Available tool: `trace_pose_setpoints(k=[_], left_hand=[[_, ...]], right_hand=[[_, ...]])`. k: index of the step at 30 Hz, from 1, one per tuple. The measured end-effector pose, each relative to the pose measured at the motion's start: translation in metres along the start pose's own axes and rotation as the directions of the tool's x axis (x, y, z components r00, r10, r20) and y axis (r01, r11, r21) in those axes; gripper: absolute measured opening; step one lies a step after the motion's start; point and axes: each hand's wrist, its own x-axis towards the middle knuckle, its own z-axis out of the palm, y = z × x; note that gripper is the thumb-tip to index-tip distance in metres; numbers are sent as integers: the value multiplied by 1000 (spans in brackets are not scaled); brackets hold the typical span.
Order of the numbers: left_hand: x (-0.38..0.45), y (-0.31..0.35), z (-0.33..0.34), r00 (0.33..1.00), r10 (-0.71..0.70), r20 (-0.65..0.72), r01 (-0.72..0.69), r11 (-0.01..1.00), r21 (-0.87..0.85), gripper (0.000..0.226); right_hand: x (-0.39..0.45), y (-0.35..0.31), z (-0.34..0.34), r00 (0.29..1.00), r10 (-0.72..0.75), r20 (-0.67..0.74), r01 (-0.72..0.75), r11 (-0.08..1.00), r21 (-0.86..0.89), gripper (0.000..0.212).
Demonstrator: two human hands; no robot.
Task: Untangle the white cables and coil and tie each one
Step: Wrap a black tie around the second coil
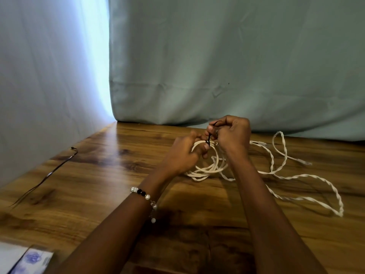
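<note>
Left hand pinches the coiled white braided cable, lifted just above the brown wooden desk. Right hand pinches the thin black twist tie around it. Risk: loops may slip and spring apart if tension drops. Second loose twisted white cable lies right, touching the coil; may snag.

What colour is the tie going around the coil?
Black, a thin tie pinched between both hands over the white coil; head view.
</note>
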Motion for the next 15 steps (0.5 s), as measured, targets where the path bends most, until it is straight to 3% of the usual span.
trace_pose_setpoints(k=[3, 6, 11, 15], left_hand=[[-2, 3, 1, 1000, 7, 2, -8, 986, 169, 18], [-4, -4, 0, 998, -27, -62, 38, 981, 188, 21], [2, -9, -7, 963, -199, -180, 186, 979, -87, 11], [2, -8, -12, 929, -342, -139, 261, 875, -408, 12]], right_hand=[[-6, 1, 0, 992, -81, 92, 91, 991, -103, 27], [-7, 1, -1, 965, -114, 235, 143, 983, -111, 36], [-7, -1, 0, 936, -197, 292, 237, 966, -107, 24], [-8, -1, -1, 901, -250, 355, 309, 944, -117, 18]])
